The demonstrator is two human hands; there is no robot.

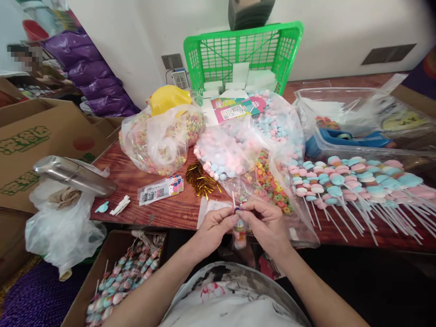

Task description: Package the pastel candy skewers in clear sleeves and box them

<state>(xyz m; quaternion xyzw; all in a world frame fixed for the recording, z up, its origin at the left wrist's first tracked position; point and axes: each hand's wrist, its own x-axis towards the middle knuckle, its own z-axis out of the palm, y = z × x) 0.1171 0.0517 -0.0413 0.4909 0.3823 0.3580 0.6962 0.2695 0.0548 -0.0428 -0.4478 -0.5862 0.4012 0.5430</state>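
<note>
While the bare left hand (214, 229) and the bare right hand (269, 225) pinch the neck of a small clear-wrapped candy skewer (240, 234) between closed fingertips, it hangs just past the front edge of the reddish wood-grain table (127, 206). Beyond the hands lie shiny gold twist ties (200, 180) and a clear plastic bag of colourful ring candies (272, 181); pastel marshmallow skewers on white sticks (354, 181) lie at the right.

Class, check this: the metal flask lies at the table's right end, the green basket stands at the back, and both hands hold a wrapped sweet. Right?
No: the head view shows the flask at the left end of the table. The basket at the back and wrapped sweet in left hand and right hand are correct.
</note>
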